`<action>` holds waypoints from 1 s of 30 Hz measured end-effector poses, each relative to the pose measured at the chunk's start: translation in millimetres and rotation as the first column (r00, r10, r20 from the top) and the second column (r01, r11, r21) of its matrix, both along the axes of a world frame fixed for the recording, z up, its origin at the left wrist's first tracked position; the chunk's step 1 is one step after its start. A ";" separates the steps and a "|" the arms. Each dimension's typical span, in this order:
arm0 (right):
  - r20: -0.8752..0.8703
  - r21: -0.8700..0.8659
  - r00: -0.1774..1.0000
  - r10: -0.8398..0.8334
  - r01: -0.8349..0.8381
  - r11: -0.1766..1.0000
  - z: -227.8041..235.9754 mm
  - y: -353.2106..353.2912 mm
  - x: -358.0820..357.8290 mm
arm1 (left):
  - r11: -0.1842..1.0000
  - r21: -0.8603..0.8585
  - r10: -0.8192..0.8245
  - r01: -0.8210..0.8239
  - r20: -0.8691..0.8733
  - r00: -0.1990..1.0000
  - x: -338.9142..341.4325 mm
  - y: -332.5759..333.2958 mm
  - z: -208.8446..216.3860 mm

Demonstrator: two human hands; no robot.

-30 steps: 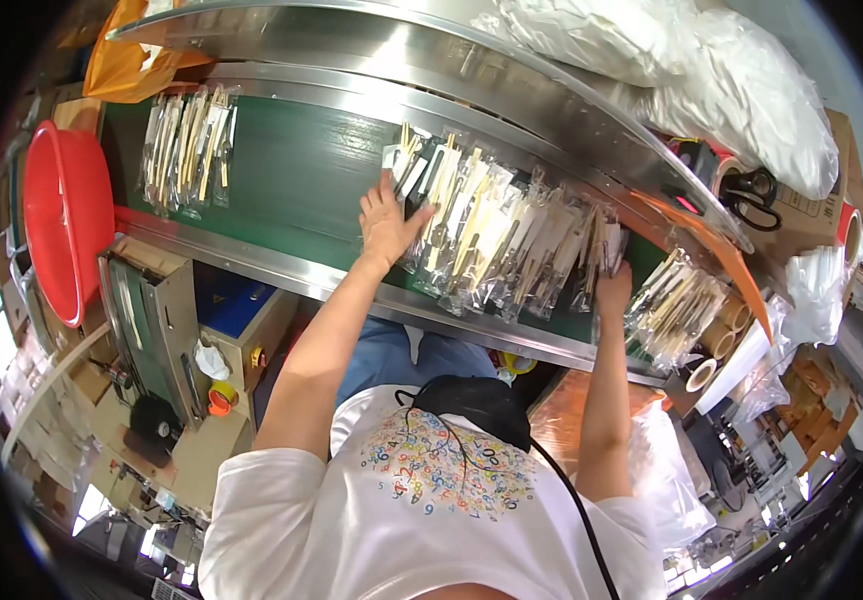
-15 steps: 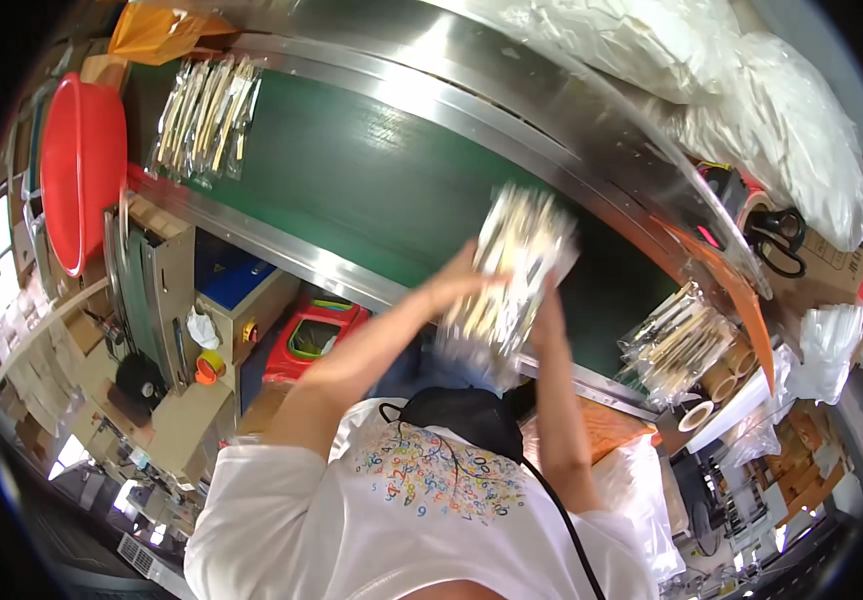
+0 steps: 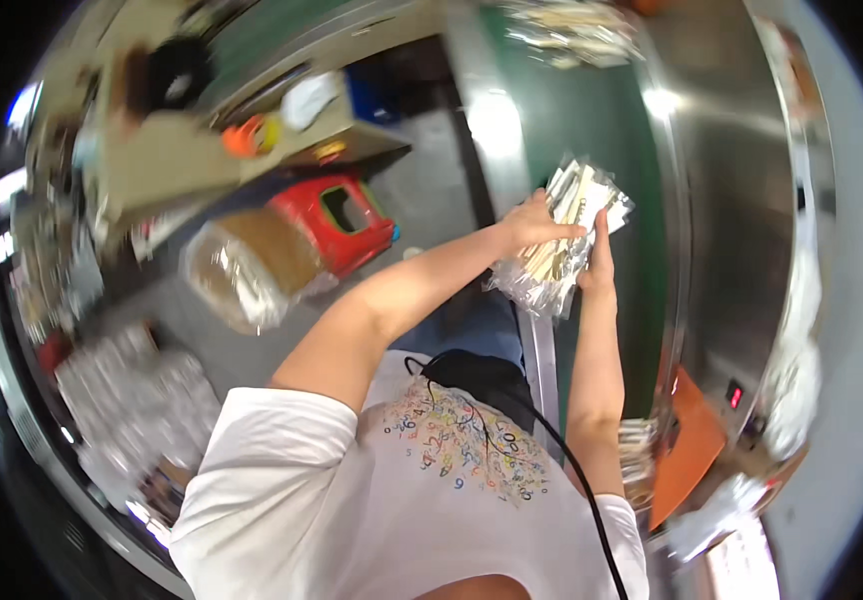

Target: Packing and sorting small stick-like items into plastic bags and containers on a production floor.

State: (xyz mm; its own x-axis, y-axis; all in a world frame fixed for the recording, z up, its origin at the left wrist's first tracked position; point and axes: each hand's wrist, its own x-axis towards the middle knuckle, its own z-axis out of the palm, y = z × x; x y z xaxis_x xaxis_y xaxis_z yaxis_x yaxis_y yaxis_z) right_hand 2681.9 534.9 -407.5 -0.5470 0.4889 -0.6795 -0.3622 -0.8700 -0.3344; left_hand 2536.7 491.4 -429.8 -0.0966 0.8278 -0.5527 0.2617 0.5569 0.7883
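Observation:
A stack of clear plastic packets with pale wooden sticks inside point(image 3: 567, 205) is held between both my hands, tilted over the near edge of a green conveyor belt point(image 3: 642, 290). My left hand point(image 3: 537, 226) is closed on its left side, with the thumb across the front. On the right side my right hand point(image 3: 600, 262) grips it, thumb pointing up; its other fingers are mostly behind the packets. Another group of similar packets point(image 3: 572, 32) lies farther up the belt, blurred. More packets point(image 3: 636, 460) show beside my right forearm, partly hidden by it.
A metal rail point(image 3: 497, 130) edges the belt, and a steel panel point(image 3: 727, 200) runs along its right. An orange sheet point(image 3: 687, 455) hangs at the lower right. Left on the floor are a red plastic bin point(image 3: 302, 210), a plastic-wrapped carton point(image 3: 252, 265) and a pile of clear bags point(image 3: 137, 395).
The view has swung to the left, so the belt now runs upright on the right and more floor shows. Both hands still hold the packets, which look less blurred.

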 end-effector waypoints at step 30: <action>0.292 0.868 -0.327 0.899 -0.304 -0.393 254.6 -315.2 -524.4 | -0.471 0.581 0.846 -0.664 0.512 -0.152 -272.1 -417.3 218.1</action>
State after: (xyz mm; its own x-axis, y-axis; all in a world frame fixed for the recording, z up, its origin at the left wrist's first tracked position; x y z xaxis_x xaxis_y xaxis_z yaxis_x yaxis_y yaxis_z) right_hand 2157.6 219.7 -152.8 -0.5774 -0.8164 -0.0081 0.0838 -0.0494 -0.9953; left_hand 2264.6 74.1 -211.7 -0.9395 -0.3325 0.0822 0.1683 -0.2390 0.9563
